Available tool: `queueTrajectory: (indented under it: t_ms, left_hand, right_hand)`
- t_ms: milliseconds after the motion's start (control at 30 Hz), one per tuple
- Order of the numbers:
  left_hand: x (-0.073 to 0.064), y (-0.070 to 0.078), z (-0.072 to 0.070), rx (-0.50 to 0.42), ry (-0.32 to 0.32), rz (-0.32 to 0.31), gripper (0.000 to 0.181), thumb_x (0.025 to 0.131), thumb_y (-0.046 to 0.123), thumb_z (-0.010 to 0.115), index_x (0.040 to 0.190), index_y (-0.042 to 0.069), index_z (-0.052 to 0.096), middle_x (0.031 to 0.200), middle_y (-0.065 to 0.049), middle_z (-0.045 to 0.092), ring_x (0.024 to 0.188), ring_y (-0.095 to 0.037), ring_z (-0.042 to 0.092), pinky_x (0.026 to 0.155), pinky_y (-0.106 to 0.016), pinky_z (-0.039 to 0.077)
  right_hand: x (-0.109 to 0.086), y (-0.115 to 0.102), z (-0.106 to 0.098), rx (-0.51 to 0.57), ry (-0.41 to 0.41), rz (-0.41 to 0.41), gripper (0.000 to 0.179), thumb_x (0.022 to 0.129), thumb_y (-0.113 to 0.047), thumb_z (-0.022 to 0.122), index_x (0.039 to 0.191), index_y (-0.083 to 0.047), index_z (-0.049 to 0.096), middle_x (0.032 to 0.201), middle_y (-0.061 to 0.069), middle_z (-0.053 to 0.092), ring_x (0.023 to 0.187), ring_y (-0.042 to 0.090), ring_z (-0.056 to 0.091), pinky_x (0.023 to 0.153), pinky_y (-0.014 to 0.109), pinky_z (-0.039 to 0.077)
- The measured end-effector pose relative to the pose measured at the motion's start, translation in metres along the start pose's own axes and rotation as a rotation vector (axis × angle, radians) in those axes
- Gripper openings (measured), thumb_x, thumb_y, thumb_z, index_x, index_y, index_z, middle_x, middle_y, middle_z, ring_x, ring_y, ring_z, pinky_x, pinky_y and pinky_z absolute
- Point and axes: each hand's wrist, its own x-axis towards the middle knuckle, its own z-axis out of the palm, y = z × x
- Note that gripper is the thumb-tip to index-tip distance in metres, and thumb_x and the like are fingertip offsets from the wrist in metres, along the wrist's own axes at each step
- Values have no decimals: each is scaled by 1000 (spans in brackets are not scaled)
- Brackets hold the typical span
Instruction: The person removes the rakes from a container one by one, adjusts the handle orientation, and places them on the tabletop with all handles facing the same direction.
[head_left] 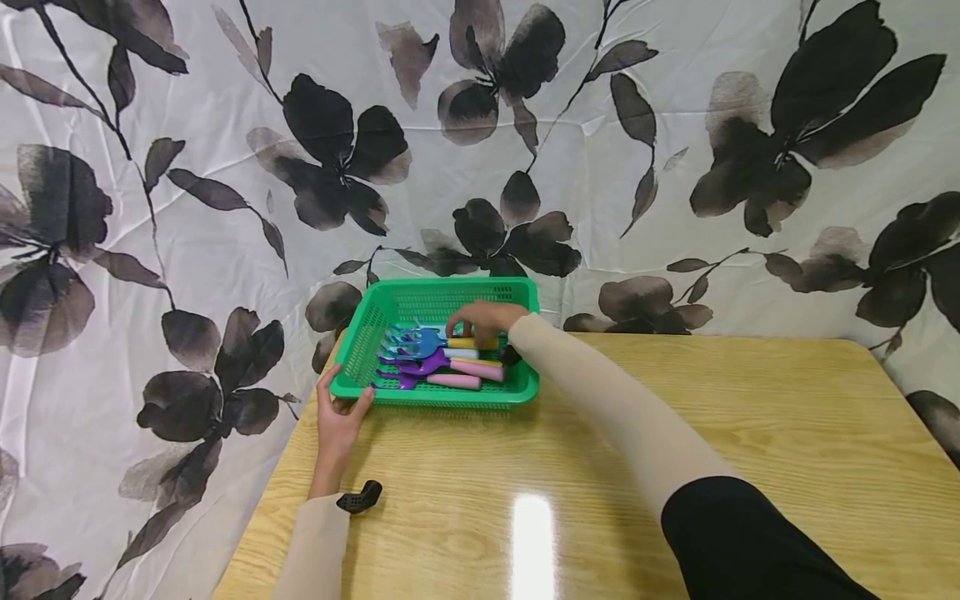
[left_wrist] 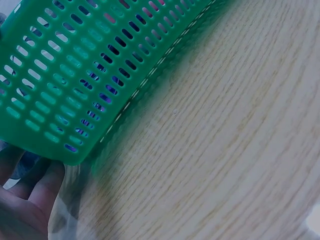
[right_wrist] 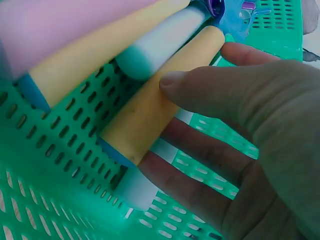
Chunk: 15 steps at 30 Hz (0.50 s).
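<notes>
A green plastic basket [head_left: 450, 397] with slotted sides stands at the table's back left. Inside lie several small forks: blue heads [head_left: 426, 343] toward the back, purple heads [head_left: 408, 382] with pink handles [head_left: 453, 382] toward the front. My right hand [head_left: 483, 321] reaches into the basket from the right. In the right wrist view, its thumb and fingers pinch the yellow handle [right_wrist: 145, 120] of a blue fork; a white handle [right_wrist: 137, 187] lies beneath. My left hand [head_left: 339, 429] grips the basket's front left corner, thumb at the front rim and fingers around the left side.
The wooden table [head_left: 675, 433] extends to the right and in front of the basket. Behind it hangs a white cloth [head_left: 637, 192] with dark flowers, close to the basket's back rim. The table's left edge runs beside the left arm.
</notes>
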Motion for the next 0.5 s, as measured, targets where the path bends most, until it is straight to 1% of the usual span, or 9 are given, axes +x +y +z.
queueTrajectory:
  t_ms: [100, 200, 267, 300, 367, 500]
  left_hand:
    - [0, 1, 1, 5, 6, 1, 76, 97, 22, 74, 158, 31, 30, 139, -22, 55, 118, -21, 57, 83, -15, 51]
    - [1, 2, 1, -2, 6, 3, 77, 97, 20, 74, 159, 29, 29, 137, -24, 56, 116, -21, 58, 83, -15, 51]
    - [1, 3, 1, -8, 2, 5, 77, 98, 19, 74, 160, 28, 28, 136, -25, 57, 115, -20, 59, 83, -15, 51]
    - [0, 6, 1, -10, 0, -3, 78, 98, 18, 73, 160, 27, 28, 136, -26, 57, 114, -20, 59, 83, -15, 51]
    - [0, 5, 1, -20, -5, -5, 78, 98, 16, 73, 160, 26, 27, 137, -26, 57, 114, -19, 59, 83, -15, 51]
    - [1, 1, 1, -25, 1, -1, 77, 98, 15, 73, 160, 25, 28, 137, -26, 57, 114, -18, 59, 84, -16, 51]
  right_hand:
    - [-1, 0, -1, -9, 1, -5, 61, 91, 8, 69, 142, -24, 61, 127, 12, 67, 121, 27, 59, 89, 37, 54]
    - [-1, 1, -2, -28, 0, -4, 59, 92, 5, 71, 142, -24, 60, 124, 11, 68, 115, 23, 63, 88, 36, 55]
    - [-1, 2, -1, -42, -2, -8, 59, 92, 4, 71, 142, -25, 60, 123, 10, 68, 113, 21, 63, 88, 36, 55]
    - [-1, 3, 0, -45, -3, -9, 58, 92, 3, 72, 142, -26, 60, 123, 10, 68, 112, 21, 63, 88, 36, 55]
    - [0, 4, 1, -49, -8, -13, 58, 92, 3, 72, 141, -27, 61, 122, 9, 69, 112, 21, 63, 88, 36, 54]
    - [-3, 1, -2, -40, -21, -14, 58, 93, 3, 70, 142, -27, 60, 123, 9, 67, 108, 23, 63, 79, 34, 54]
